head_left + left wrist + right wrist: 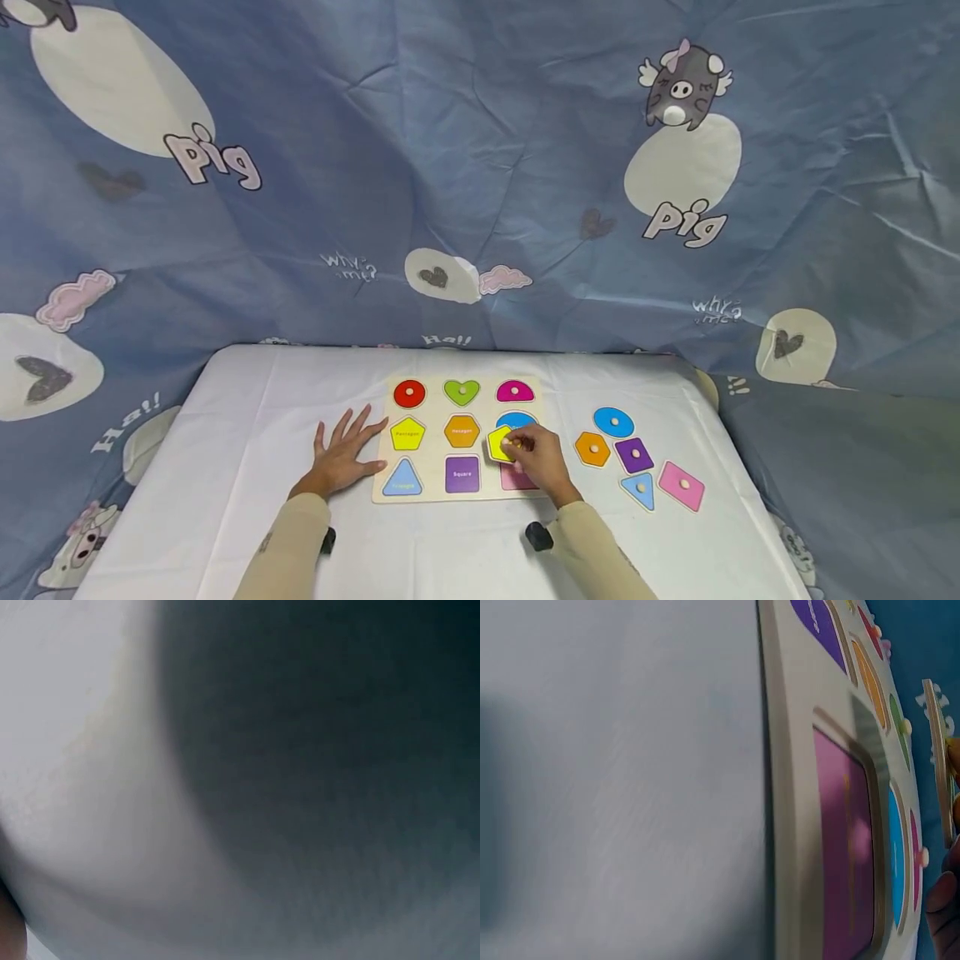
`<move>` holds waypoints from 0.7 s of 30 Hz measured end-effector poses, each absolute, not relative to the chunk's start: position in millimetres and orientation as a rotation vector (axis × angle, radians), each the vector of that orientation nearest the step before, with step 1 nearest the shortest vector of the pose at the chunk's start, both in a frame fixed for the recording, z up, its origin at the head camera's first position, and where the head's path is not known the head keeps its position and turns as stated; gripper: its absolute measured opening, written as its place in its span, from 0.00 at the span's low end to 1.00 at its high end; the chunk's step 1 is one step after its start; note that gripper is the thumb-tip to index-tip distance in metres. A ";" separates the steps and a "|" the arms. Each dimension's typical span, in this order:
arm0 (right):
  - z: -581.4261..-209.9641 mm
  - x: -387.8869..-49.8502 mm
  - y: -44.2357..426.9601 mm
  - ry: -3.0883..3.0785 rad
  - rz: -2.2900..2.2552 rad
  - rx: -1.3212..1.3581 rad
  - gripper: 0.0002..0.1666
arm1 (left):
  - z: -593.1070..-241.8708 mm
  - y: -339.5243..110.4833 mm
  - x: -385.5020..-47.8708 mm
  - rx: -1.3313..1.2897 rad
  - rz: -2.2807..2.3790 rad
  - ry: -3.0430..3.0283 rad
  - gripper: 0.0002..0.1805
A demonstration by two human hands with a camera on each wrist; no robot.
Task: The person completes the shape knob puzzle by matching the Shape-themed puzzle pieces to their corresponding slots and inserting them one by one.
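Observation:
In the head view, my right hand (544, 460) pinches a yellow pentagon piece (498, 443) above the right side of the pale shape board (435, 414). The right wrist view has this piece (937, 754) edge-on, raised off the board, with the fingertips (943, 892) at the right edge. My left hand (341, 454) lies with spread fingers at the board's left edge. Knobbed red circle (409, 394), green heart (461, 392) and magenta semicircle (515, 392) sit in the top row. The yellow pentagon recess (407, 434) holds no piece. Blur fills the left wrist view.
Right of the board lie a blue oval (613, 422), an orange hexagon (592, 449), a purple square (634, 455), a light blue triangle (640, 490) and a pink parallelogram-like piece (682, 486). Behind the white table (255, 400) hangs blue patterned cloth (480, 192).

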State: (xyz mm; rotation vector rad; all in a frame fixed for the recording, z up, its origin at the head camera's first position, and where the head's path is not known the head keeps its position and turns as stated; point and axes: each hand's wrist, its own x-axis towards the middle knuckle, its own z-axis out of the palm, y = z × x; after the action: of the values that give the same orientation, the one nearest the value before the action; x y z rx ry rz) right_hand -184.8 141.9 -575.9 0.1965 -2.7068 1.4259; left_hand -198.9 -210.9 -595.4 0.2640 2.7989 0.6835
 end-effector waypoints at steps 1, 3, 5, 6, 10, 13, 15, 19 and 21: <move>-576.1 -186.9 138.9 -2.711 1.428 0.198 0.04 | -595.3 -211.6 -199.0 0.265 0.685 2.804 0.42; -575.7 -190.4 133.0 -2.719 1.434 0.194 0.04 | -595.2 -212.4 -199.1 0.269 0.681 2.808 0.42; -575.9 -193.9 127.6 -2.721 1.435 0.207 0.04 | -595.1 -212.6 -198.9 0.272 0.677 2.807 0.42; -575.7 -195.8 124.9 -2.723 1.435 0.212 0.04 | -594.9 -212.5 -198.7 0.272 0.675 2.808 0.42; -573.3 -201.7 113.6 -2.732 1.440 0.257 0.03 | -594.1 -211.7 -197.5 0.265 0.677 2.810 0.42; -572.4 -206.4 104.8 -2.743 1.451 0.269 0.04 | -592.9 -211.4 -196.7 0.264 0.681 2.810 0.42; -572.6 -210.4 98.2 -2.739 1.461 0.269 0.04 | -591.9 -211.6 -196.3 0.264 0.678 2.809 0.42; -571.4 -219.7 85.2 -2.724 1.469 0.252 0.04 | -593.4 -212.0 -197.2 0.254 0.664 2.809 0.42; -570.6 -223.8 78.9 -2.720 1.473 0.259 0.05 | -594.0 -211.9 -197.4 0.249 0.662 2.806 0.42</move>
State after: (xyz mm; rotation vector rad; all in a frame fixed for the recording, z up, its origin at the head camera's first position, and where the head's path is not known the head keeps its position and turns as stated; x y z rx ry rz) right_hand -223.8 78.9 -570.6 0.2593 -2.7203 1.4729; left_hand -197.4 -211.9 -594.0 0.2489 2.8061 0.6623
